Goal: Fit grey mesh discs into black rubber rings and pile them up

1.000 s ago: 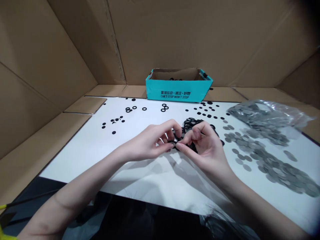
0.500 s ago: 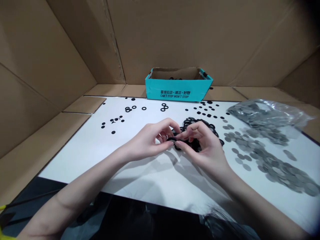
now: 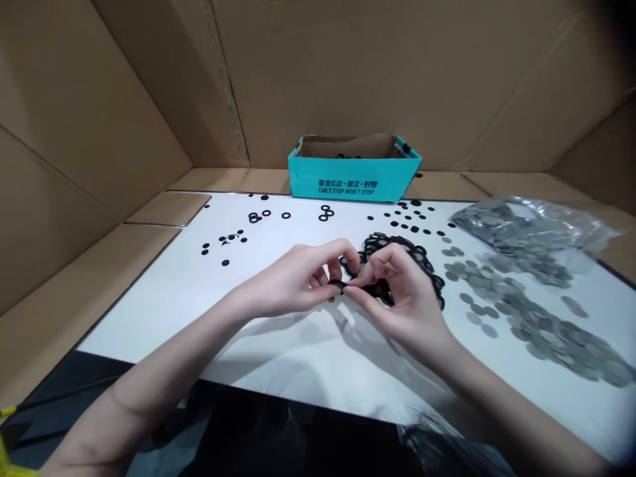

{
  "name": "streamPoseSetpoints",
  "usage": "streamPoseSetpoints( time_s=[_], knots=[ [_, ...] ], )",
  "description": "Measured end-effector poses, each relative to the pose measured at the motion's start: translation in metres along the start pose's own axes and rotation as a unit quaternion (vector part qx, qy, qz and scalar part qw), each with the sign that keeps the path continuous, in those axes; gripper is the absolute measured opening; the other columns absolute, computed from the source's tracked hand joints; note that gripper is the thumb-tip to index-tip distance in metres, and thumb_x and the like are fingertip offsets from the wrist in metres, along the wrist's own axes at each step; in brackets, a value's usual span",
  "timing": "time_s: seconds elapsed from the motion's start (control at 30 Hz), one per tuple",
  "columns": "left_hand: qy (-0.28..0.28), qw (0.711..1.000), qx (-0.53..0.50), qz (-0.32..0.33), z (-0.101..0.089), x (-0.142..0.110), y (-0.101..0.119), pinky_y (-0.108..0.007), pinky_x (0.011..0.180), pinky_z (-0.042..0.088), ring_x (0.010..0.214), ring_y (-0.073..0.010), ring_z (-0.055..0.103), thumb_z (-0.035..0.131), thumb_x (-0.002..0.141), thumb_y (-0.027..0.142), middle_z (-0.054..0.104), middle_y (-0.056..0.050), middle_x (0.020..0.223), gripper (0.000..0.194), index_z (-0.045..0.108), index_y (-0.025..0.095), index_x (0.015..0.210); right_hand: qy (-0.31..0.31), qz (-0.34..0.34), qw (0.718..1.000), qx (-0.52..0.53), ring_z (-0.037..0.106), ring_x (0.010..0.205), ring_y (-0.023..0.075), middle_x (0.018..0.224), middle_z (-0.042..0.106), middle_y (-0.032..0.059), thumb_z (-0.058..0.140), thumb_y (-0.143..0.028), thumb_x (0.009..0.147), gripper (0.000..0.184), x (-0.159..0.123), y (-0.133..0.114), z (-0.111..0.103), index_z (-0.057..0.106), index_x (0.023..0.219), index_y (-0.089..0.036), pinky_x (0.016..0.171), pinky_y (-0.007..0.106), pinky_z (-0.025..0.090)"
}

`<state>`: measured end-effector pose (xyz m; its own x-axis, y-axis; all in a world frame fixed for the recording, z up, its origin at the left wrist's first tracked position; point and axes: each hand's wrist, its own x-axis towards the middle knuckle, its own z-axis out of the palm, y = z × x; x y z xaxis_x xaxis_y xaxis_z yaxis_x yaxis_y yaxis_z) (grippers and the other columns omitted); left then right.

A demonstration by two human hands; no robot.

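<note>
Between the thumb and fingers of my left hand (image 3: 311, 278) is a small black ring (image 3: 337, 283), tilted and partly covered by the fingertips. My right hand (image 3: 402, 285) pinches at the ring's right edge, its thumb and forefinger pressed together there. Whether a disc sits inside the ring I cannot make out. Just behind both hands lies a heap of black rings (image 3: 424, 258), several with grey discs showing among them; my right hand hides part of it.
Grey translucent discs (image 3: 551, 324) spread over the right of the white table (image 3: 163, 311), below a clear plastic bag (image 3: 507, 222) of such discs. A turquoise box (image 3: 355, 179) with black pieces stands at the back. Small black discs (image 3: 225, 263) and loose rings (image 3: 325, 213) are scattered. Cardboard walls (image 3: 348, 73) enclose the table.
The ring between my hands has tilted to a flatter, edge-on view and shifted slightly left and down. My right fingertips have closed in at its edge; the heap behind is less covered.
</note>
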<state>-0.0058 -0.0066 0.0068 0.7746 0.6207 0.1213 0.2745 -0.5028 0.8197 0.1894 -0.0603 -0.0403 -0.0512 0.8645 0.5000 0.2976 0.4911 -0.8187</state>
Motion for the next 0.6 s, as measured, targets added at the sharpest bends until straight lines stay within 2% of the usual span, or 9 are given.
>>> streamPoseSetpoints(
  time_s=[0.1, 0.23, 0.33, 0.43, 0.6],
  knots=[
    [0.021, 1.000, 0.002, -0.009, 0.000, -0.001, -0.003, -0.023, 0.068, 0.052, 0.077, -0.0113, 0.061, 0.062, 0.086, 0.013, 0.060, 0.003, 0.087, 0.025, 0.055, 0.022, 0.108, -0.023, -0.004, 0.999, -0.027, 0.063, 0.071, 0.0156, 0.076, 0.060, -0.0052, 0.070, -0.014, 0.083, 0.023, 0.001, 0.003, -0.002, 0.051, 0.088, -0.026, 0.072, 0.034, 0.048],
    [0.024, 1.000, -0.005, -0.010, 0.002, -0.002, -0.006, -0.024, 0.069, 0.053, 0.077, -0.0113, 0.062, 0.063, 0.086, 0.012, 0.063, 0.003, 0.088, 0.026, 0.056, 0.022, 0.109, -0.018, 0.003, 1.000, -0.024, 0.070, 0.079, 0.0170, 0.080, 0.062, -0.0045, 0.072, -0.016, 0.084, 0.022, 0.003, 0.004, -0.004, 0.053, 0.090, -0.025, 0.076, 0.034, 0.050],
    [0.037, 0.999, -0.001, 0.009, 0.004, -0.001, -0.006, -0.023, 0.069, 0.050, 0.074, -0.0103, 0.060, 0.062, 0.087, 0.010, 0.063, 0.003, 0.085, 0.024, 0.057, 0.021, 0.107, -0.016, 0.016, 1.000, -0.010, 0.069, 0.075, 0.0152, 0.078, 0.061, -0.0051, 0.071, -0.017, 0.085, 0.020, 0.004, 0.004, -0.005, 0.053, 0.089, -0.025, 0.073, 0.032, 0.050],
    [0.065, 0.997, -0.011, 0.034, 0.007, 0.000, -0.006, -0.024, 0.073, 0.051, 0.081, -0.0111, 0.061, 0.061, 0.091, 0.014, 0.063, 0.001, 0.092, 0.017, 0.058, 0.021, 0.106, -0.017, 0.034, 0.999, 0.004, 0.066, 0.072, 0.0148, 0.076, 0.061, -0.0050, 0.072, -0.019, 0.085, 0.021, 0.005, 0.003, -0.005, 0.052, 0.087, -0.025, 0.068, 0.031, 0.048],
    [0.086, 0.995, -0.024, 0.047, 0.012, 0.001, -0.006, -0.023, 0.070, 0.050, 0.080, -0.0111, 0.059, 0.059, 0.094, 0.019, 0.062, 0.000, 0.093, 0.012, 0.056, 0.021, 0.106, 0.009, 0.052, 0.999, 0.012, 0.068, 0.077, 0.0173, 0.080, 0.067, -0.0030, 0.077, -0.021, 0.082, 0.026, 0.005, 0.002, -0.005, 0.052, 0.090, -0.026, 0.066, 0.031, 0.045]
  ],
)
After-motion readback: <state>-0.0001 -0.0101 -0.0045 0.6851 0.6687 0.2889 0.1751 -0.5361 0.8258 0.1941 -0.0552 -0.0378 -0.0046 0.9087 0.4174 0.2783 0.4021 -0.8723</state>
